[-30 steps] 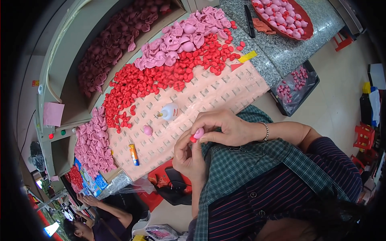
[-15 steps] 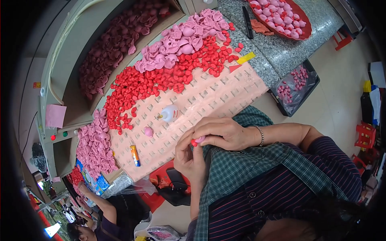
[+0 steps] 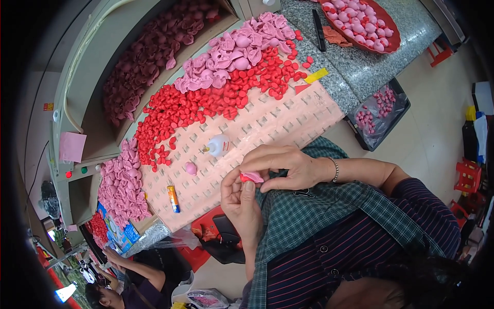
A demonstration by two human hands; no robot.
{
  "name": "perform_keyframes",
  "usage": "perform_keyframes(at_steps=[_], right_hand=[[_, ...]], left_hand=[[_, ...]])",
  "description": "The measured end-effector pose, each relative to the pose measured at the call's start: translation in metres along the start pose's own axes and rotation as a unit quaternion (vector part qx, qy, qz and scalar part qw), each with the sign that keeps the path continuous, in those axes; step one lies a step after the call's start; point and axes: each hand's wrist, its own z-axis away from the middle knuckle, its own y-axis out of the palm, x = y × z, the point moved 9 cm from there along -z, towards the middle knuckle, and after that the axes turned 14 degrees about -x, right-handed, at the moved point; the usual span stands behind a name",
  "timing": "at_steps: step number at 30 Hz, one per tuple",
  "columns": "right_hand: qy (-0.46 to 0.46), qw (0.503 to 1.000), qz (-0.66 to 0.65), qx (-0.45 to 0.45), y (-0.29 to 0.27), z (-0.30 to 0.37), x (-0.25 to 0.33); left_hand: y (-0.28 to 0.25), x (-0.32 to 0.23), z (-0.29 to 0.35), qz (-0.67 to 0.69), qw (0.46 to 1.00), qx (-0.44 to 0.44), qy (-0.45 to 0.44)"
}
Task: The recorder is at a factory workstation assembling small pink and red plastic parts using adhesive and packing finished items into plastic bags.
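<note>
In front of my apron, my left hand point(image 3: 241, 198) pinches a small moulded piece of pink and red rubber point(image 3: 251, 177) between thumb and fingers. Its pink, lip-like edge faces my right hand point(image 3: 293, 167). That hand arches over the piece, its index finger reaching toward my left fingertips; the thumb is apart from the fingers, beside the pink edge. On the pink worktop point(image 3: 252, 136) just beyond stand a white squeeze bottle point(image 3: 218, 145) with a thin nozzle and a single round pink piece point(image 3: 191, 168). An orange and blue glue tube point(image 3: 173, 199) lies to the left.
Red rubber pieces point(image 3: 206, 103) spread along the worktop's far side, with pink shells point(image 3: 242, 49) heaped behind and at left point(image 3: 123, 185). A red bowl point(image 3: 395, 38) of pink balls and a black cutter point(image 3: 319, 31) are at far right. A co-worker's arm point(image 3: 136, 265) shows at lower left.
My right thumb has come away from the piece, opening a gap between thumb and fingers. The piece has turned in my left hand, showing more of its pink edge. The co-worker's arm has shifted.
</note>
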Motion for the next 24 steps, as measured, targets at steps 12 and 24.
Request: perform_keyframes(at_steps=[12,24], right_hand=[[-0.025,0.999,-0.002,0.022,0.004,-0.002,0.002],[-0.071,0.997,-0.017,-0.01,0.003,-0.003,0.001]], left_hand=[[-0.002,0.003,-0.002,0.066,0.998,0.007,-0.011],[0.005,0.014,-0.001,0.116,0.988,0.05,-0.087]])
